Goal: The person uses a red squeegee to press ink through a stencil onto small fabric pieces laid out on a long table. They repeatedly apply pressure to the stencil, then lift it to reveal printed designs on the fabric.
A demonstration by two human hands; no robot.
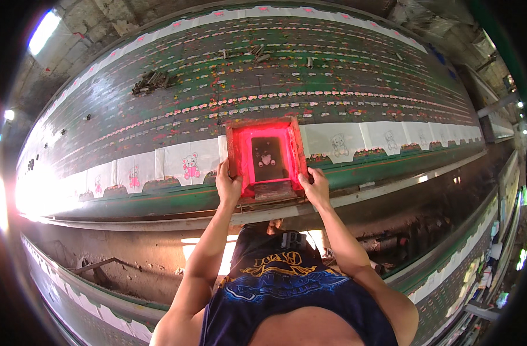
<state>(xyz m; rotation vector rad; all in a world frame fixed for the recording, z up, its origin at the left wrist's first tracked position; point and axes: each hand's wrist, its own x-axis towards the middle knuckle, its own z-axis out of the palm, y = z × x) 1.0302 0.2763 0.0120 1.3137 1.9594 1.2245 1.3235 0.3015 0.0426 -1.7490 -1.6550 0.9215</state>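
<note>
A wooden screen-printing frame, stained red and pink, lies over the white cloth strip at the near edge of the long table. Inside, its dark mesh carries a small pale design, and a dark squeegee-like bar sits at the near end. My left hand grips the near left side, and my right hand grips the near right side. Left of the frame, the cloth shows a teddy bear print with pink fill. To the right, a bear print appears in outline only.
The green-edged table spans the view, its dark top marked with rows of small coloured prints. Loose dark pieces lie in a pile and a smaller cluster. Another white cloth strip runs along the far edge. A second table stands near me.
</note>
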